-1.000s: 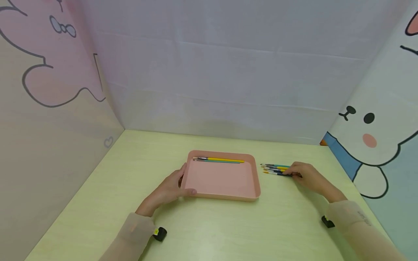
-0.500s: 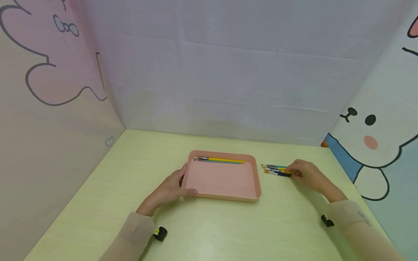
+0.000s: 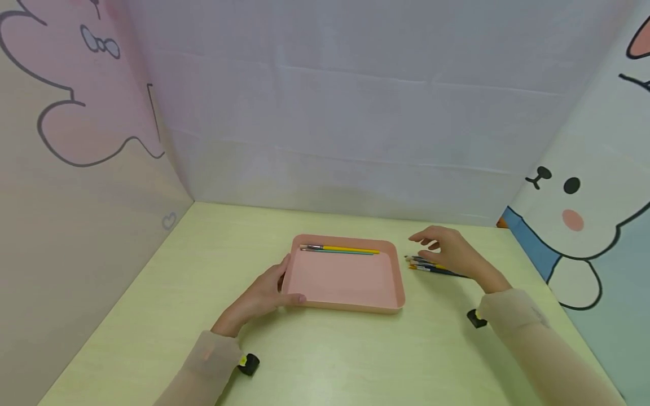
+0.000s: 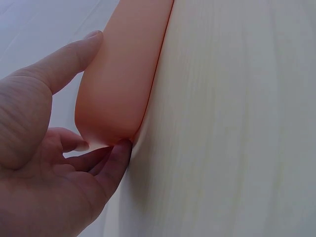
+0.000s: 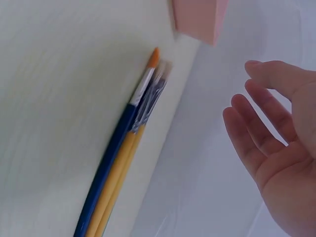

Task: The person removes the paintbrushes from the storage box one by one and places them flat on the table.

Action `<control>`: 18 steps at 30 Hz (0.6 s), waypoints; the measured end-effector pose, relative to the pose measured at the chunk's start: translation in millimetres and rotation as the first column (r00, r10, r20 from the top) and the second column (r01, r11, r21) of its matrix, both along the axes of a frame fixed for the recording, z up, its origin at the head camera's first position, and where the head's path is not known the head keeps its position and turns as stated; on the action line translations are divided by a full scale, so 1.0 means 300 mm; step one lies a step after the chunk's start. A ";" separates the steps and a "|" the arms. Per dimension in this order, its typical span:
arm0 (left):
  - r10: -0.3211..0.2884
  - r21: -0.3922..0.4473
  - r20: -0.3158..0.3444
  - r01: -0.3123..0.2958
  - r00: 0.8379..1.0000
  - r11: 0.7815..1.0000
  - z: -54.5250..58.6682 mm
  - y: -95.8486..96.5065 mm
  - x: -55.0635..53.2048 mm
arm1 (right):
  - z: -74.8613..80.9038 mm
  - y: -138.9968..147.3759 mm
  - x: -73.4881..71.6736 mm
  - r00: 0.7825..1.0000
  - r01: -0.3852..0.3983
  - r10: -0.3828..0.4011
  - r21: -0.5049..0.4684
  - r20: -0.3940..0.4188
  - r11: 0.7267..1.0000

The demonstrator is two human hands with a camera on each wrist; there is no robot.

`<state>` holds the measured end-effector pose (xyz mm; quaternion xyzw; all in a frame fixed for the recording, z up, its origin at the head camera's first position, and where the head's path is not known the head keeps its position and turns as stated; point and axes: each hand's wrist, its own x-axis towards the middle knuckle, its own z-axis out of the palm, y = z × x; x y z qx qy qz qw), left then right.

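Observation:
My left hand (image 3: 261,294) grips the near left corner of a pink tray (image 3: 345,285), thumb at the front rim and fingers at the left side. In the left wrist view, fingertips reach under the tray's corner (image 4: 116,98). Along the tray's far side lie a yellow paintbrush (image 3: 350,249) and a thin teal paintbrush (image 3: 345,253). Right of the tray is a bundle of paintbrushes (image 3: 437,270), partly hidden by my right hand (image 3: 452,251), which hovers over it with loose, spread fingers and holds nothing. The right wrist view shows a navy brush (image 5: 111,143) beside yellow-handled ones (image 5: 116,173).
The pale wooden table (image 3: 325,355) meets a white sheet (image 3: 330,141) at the back. Printed cartoon panels stand on the left and right (image 3: 584,225). A small black device (image 3: 249,364) sits at the left cuff, another (image 3: 477,318) at the right.
My right hand has let go of the paintbrushes, risen and shifted left toward the tray, its fingers now spread. The left hand and the tray have stayed in place.

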<state>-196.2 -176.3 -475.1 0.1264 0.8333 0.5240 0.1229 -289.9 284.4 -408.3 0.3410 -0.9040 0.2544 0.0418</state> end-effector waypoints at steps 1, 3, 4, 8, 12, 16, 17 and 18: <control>-0.002 0.002 0.001 0.002 1.000 1.000 0.001 0.001 0.000 | 0.008 -0.021 -0.005 1.000 -0.008 0.008 -0.009 0.013 1.000; -0.001 0.002 0.003 0.001 1.000 1.000 0.002 0.001 0.001 | 0.025 -0.066 -0.012 0.999 -0.021 0.022 -0.025 0.035 0.999; 0.000 0.002 0.004 0.000 1.000 1.000 0.002 0.001 0.001 | 0.031 -0.088 -0.017 0.999 -0.029 0.030 -0.032 0.034 0.999; 0.004 -0.003 0.002 -0.004 1.000 1.000 0.003 0.000 0.002 | 0.058 -0.178 -0.032 0.997 -0.057 0.061 -0.054 0.058 0.997; 0.007 -0.010 -0.002 -0.007 1.000 1.000 0.003 0.000 0.002 | 0.075 -0.271 -0.048 0.988 -0.091 0.100 -0.083 0.114 0.992; 0.004 -0.011 -0.004 -0.004 1.000 1.000 0.001 -0.001 0.000 | 0.083 -0.361 -0.064 0.974 -0.129 0.148 -0.114 0.171 0.985; 0.004 -0.012 -0.006 -0.004 1.000 1.000 0.000 -0.002 -0.001 | 0.082 -0.381 -0.068 0.971 -0.139 0.157 -0.110 0.178 0.984; 0.003 -0.013 -0.008 -0.004 1.000 1.000 -0.001 -0.002 -0.002 | 0.082 -0.402 -0.073 0.969 -0.148 0.166 -0.104 0.186 0.984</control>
